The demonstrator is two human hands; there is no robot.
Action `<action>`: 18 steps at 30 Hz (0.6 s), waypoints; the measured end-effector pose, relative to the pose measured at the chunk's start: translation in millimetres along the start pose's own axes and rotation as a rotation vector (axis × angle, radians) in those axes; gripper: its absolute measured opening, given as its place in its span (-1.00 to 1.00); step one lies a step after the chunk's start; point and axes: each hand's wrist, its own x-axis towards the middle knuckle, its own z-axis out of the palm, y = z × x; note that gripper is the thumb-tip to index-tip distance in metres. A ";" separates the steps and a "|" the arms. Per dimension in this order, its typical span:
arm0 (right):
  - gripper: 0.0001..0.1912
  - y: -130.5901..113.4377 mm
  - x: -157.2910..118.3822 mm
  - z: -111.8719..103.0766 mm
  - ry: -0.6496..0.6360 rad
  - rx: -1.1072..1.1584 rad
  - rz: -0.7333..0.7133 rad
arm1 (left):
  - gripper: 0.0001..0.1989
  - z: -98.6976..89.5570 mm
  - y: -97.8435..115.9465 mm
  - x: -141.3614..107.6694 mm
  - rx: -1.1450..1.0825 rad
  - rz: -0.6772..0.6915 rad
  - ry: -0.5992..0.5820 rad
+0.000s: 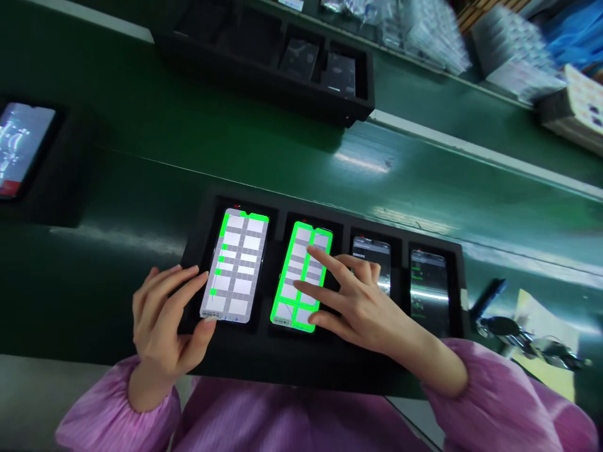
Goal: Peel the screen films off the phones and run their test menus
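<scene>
Four slots would be too fine a count, so several smartphones lie face up in a black tray [292, 361] in front of me. The leftmost smartphone [235, 263] shows a white and grey grid with a few green patches. My left hand [164, 320] is at its left edge, fingers apart, thumb by the lower corner. Beside it, another smartphone [287, 314] has green bands along its border and across its grid. My right hand [353, 295] reaches over that screen with fingers spread, fingertips at the glass. Two dark-screened smartphones, one [372, 248] partly behind my right hand and one [428, 282] at the right, show small text.
At the far left lies another lit smartphone [23, 144] in a black holder. A black compartment tray [264, 69] sits at the back. Clear plastic trays [424, 31] stand at the upper right. Glasses [509, 329] and yellow paper [541, 320] lie to the right.
</scene>
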 end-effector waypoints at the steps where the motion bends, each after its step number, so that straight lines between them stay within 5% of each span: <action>1: -0.51 -0.9 6.9 1.1 -0.001 -0.002 -0.005 | -0.55 -0.1 0.2 0.0 0.001 -0.003 -0.002; 7: -0.49 4.3 23.9 2.6 0.018 -0.010 0.019 | -0.55 -1.0 0.6 0.5 -0.005 -0.001 -0.012; 18: -0.55 34.6 -24.5 -8.5 -0.004 -0.006 0.083 | -0.54 -0.8 -0.4 -0.7 -0.020 -0.004 -0.008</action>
